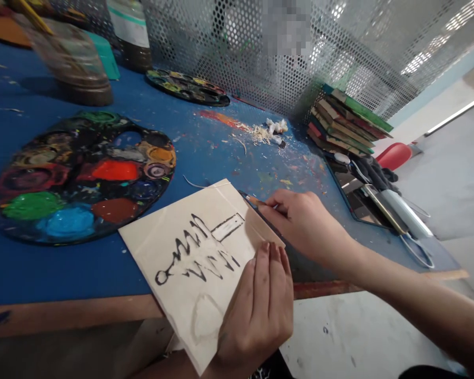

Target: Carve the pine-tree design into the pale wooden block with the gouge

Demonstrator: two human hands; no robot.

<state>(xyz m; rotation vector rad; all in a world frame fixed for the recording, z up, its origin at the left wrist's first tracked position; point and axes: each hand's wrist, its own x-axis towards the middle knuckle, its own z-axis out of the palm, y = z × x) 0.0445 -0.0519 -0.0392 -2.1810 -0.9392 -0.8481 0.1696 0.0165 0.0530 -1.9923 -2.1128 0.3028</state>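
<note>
A pale square board [185,247] bears a black-outlined drawing with zigzag edges, a small ring and a rectangular handle shape, plus a faint curved pencil outline. It lies tilted across the table's front edge. My left hand [256,305] grips its lower right side, fingers together on top and thumb hidden. Just beyond the board's right edge, my right hand [304,221] pinches a slim brush-like tool [255,200]. The tool has a brownish shaft and a dark end; its exact kind is unclear. Its end is near the board's far right edge.
A round paint palette [82,184] with wet colours lies left, another palette [187,88] behind. A cloudy jar [73,68] holds brushes. Shavings [260,134] lie mid-table. Stacked boards [347,121], a tablet [353,195] and a white-handled tool [406,210] are at right.
</note>
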